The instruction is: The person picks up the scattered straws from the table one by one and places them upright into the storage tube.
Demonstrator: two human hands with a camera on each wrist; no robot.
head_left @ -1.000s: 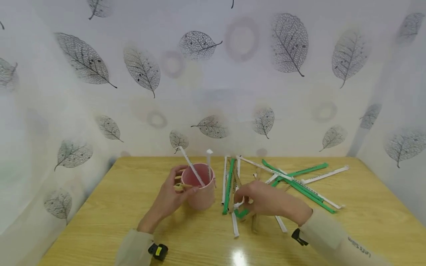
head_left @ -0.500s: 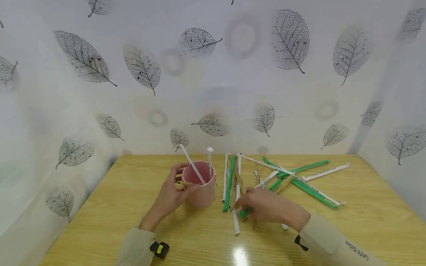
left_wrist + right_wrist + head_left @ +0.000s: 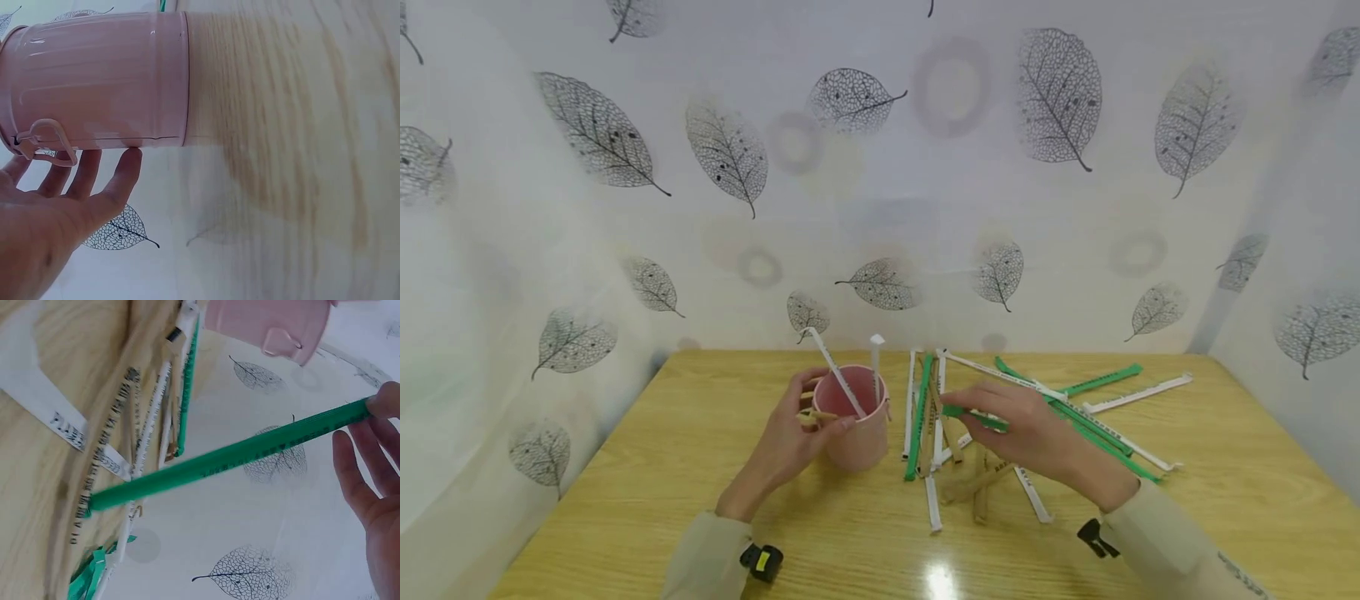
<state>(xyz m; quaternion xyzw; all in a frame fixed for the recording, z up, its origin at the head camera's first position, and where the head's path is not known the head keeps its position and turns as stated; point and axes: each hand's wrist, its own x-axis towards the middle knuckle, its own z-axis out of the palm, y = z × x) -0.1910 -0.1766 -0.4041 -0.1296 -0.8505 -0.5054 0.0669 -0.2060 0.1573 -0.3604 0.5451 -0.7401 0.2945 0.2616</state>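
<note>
The right hand (image 3: 1028,422) pinches a green wrapped straw (image 3: 231,455) by one end, which points left toward the pink bucket (image 3: 857,443); the left hand (image 3: 784,443) holds that bucket between thumb and fingers.

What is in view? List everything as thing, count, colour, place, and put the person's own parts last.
Bucket: one, pink, on the table
Sticks in bucket: two, white
Small piece: one, tan, at the bucket's rim, unclear what it is
Loose white sticks: several, overlapping, right of the bucket
Loose green sticks: several, same heap
Loose tan sticks: several, same heap
Held stick: one, green
Table: one, yellowish wood grain, underneath
Backdrop: pale, grey leaf print, behind
Wrist fittings: two, black, one at each wrist
Sleeves: two, beige, bottom of head view
Left grip: one, bare, around the bucket
Right grip: one, bare, pinching the held stick
</note>
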